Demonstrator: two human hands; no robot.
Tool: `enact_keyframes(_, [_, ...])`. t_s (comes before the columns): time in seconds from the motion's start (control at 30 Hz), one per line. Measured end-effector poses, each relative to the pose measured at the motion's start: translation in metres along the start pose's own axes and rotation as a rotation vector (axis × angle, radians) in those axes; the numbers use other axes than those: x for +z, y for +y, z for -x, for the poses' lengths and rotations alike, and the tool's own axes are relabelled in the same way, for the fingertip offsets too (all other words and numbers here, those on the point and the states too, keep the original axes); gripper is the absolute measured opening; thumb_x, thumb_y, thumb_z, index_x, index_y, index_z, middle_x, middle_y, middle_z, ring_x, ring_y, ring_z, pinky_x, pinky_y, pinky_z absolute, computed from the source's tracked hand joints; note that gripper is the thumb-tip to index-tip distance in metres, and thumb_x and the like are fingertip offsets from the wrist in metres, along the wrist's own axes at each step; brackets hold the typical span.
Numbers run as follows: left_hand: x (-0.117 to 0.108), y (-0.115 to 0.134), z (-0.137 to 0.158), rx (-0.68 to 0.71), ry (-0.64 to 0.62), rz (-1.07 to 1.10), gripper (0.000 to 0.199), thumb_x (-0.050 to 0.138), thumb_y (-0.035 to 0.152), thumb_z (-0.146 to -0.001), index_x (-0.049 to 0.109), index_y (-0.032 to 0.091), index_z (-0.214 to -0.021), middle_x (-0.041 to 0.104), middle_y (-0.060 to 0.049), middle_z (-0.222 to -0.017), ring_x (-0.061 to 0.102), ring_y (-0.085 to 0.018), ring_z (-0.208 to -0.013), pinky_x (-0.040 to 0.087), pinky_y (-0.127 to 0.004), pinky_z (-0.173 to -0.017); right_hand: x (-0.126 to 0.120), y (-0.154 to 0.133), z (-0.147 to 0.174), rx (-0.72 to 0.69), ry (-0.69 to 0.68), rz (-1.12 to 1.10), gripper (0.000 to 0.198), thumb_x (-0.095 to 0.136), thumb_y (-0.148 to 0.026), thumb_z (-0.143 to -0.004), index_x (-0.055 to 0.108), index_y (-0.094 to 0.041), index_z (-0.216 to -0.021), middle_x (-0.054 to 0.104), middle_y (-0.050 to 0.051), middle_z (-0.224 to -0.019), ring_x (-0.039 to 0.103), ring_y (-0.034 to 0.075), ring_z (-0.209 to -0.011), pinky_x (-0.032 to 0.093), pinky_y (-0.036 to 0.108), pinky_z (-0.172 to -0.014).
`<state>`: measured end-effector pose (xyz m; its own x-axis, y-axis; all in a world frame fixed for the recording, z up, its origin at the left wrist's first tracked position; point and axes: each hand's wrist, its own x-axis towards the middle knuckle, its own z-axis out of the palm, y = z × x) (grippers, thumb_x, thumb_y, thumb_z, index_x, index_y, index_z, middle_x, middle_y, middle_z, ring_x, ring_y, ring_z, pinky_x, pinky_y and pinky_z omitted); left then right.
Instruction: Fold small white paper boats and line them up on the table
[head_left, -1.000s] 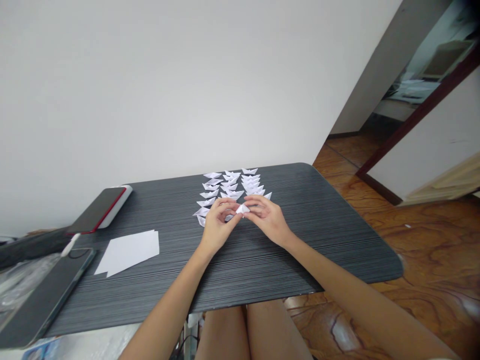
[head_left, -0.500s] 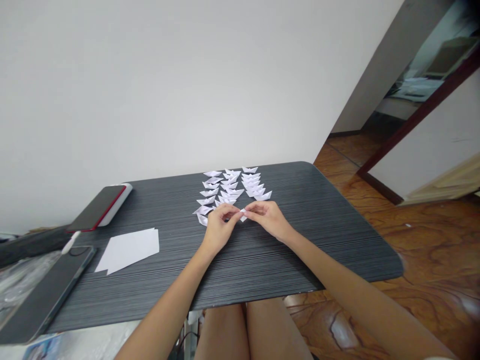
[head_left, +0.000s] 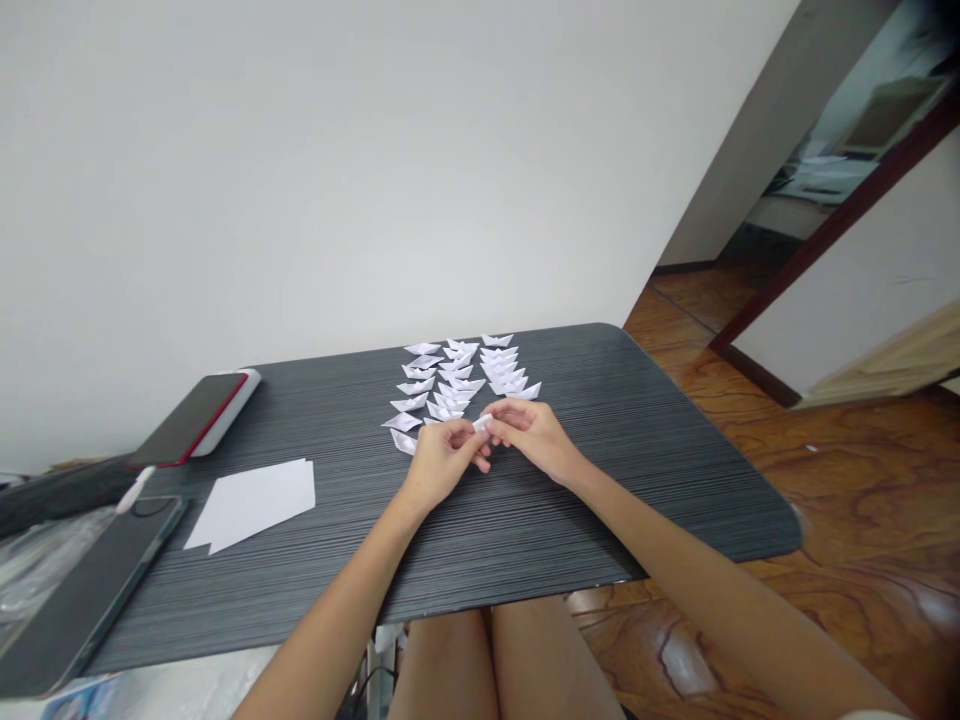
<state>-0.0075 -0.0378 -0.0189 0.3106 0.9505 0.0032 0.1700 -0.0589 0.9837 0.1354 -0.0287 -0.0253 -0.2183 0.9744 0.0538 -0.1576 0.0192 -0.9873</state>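
Between both hands I hold a small folded piece of white paper (head_left: 482, 423), just above the dark table (head_left: 600, 430). My left hand (head_left: 444, 462) pinches its left end with thumb and fingers. The other end is gripped by my right hand (head_left: 531, 432), thumb on the near side. Fingers cover much of the piece. Right behind my hands stand several white folded paper boats (head_left: 457, 372) in three rough columns. The nearest boats on the left lie close to my left hand and are partly hidden by it.
Flat white paper sheets (head_left: 255, 500) lie on the left of the table. Farther left are a dark phone (head_left: 90, 590), a white cable plug (head_left: 135, 490) and a red-edged dark device (head_left: 187, 418) on a white object. A white wall (head_left: 375, 180) rises behind the table.
The folded paper has turned from a small pointed shape to a flatter, slanted strip between my fingers. My left fingers have shifted beneath it. The boats and sheets stay in place.
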Motion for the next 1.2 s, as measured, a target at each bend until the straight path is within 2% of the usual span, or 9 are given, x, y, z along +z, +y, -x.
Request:
enact_keyframes(0.23, [0.002,0.001,0.001,-0.026,-0.082,0.084,0.026,0.055,0.033,-0.071,0.053,0.010,-0.059,0.057,-0.002,-0.050,0.053,-0.009,-0.038,0.042,-0.019,-0.040,-0.003,0.003,-0.002,-0.019,0.010,0.079,0.018,0.064,-0.028,-0.062,0.055,-0.012,-0.062,0.054,-0.002,-0.055,0.044,0.006,-0.045,0.034,0.020,-0.045])
enact_keyframes(0.43, [0.012,0.002,0.002,-0.048,-0.015,0.113,0.033,0.047,0.036,-0.076,0.045,0.012,-0.053,0.049,0.001,-0.036,0.038,-0.004,-0.023,0.023,-0.014,-0.025,-0.001,0.004,-0.002,-0.039,0.038,0.111,0.021,0.062,-0.031,-0.063,0.051,-0.013,-0.060,0.051,-0.003,-0.052,0.044,0.006,-0.047,0.035,0.021,-0.048])
enact_keyframes(0.53, [0.014,0.001,0.002,-0.035,0.017,0.156,0.032,0.045,0.036,-0.077,0.044,0.013,-0.055,0.050,0.002,-0.034,0.035,-0.003,-0.021,0.018,-0.013,-0.025,-0.001,0.001,-0.001,-0.021,-0.037,0.107,0.021,0.061,-0.032,-0.064,0.053,-0.013,-0.065,0.051,-0.003,-0.057,0.044,0.006,-0.048,0.035,0.021,-0.048])
enact_keyframes(0.63, [0.014,-0.001,0.002,-0.026,0.029,0.168,0.031,0.043,0.038,-0.078,0.043,0.014,-0.058,0.048,0.003,-0.032,0.031,-0.002,-0.020,0.016,-0.013,-0.025,-0.004,-0.001,-0.001,-0.020,-0.078,0.157,0.022,0.062,-0.033,-0.063,0.050,-0.014,-0.062,0.048,-0.004,-0.054,0.042,0.006,-0.047,0.033,0.021,-0.047])
enact_keyframes(0.87, [0.012,-0.007,0.005,0.019,-0.034,0.036,0.024,0.043,0.036,-0.078,0.040,0.016,-0.066,0.056,0.002,-0.048,0.041,-0.004,-0.027,0.024,-0.014,-0.028,-0.008,0.000,0.000,-0.040,-0.089,0.263,0.027,0.058,-0.036,-0.066,0.043,-0.016,-0.057,0.044,-0.004,-0.049,0.040,0.007,-0.045,0.031,0.020,-0.044])
enact_keyframes(1.03, [0.012,-0.010,0.006,0.089,0.038,-0.101,0.024,0.042,0.032,-0.079,0.039,0.017,-0.061,0.048,0.005,-0.041,0.049,-0.007,-0.036,0.033,-0.015,-0.037,-0.004,-0.002,0.002,-0.023,-0.083,0.286,0.028,0.057,-0.038,-0.067,0.042,-0.017,-0.057,0.044,-0.005,-0.048,0.039,0.006,-0.042,0.030,0.020,-0.043])
enact_keyframes(1.1, [0.012,-0.009,0.005,0.055,0.019,-0.048,0.024,0.041,0.033,-0.079,0.039,0.016,-0.062,0.049,0.005,-0.041,0.049,-0.007,-0.034,0.032,-0.015,-0.035,-0.004,-0.002,0.001,-0.014,-0.085,0.275,0.029,0.056,-0.040,-0.067,0.042,-0.016,-0.056,0.043,-0.005,-0.046,0.037,0.006,-0.041,0.029,0.020,-0.042])
enact_keyframes(1.2, [0.012,-0.004,0.002,-0.019,-0.084,0.157,0.027,0.039,0.038,-0.079,0.041,0.015,-0.066,0.056,-0.001,-0.049,0.052,-0.009,-0.036,0.033,-0.016,-0.031,-0.007,0.000,0.000,0.010,-0.078,0.262,0.031,0.054,-0.042,-0.068,0.043,-0.016,-0.056,0.041,-0.006,-0.043,0.034,0.005,-0.038,0.026,0.019,-0.039])
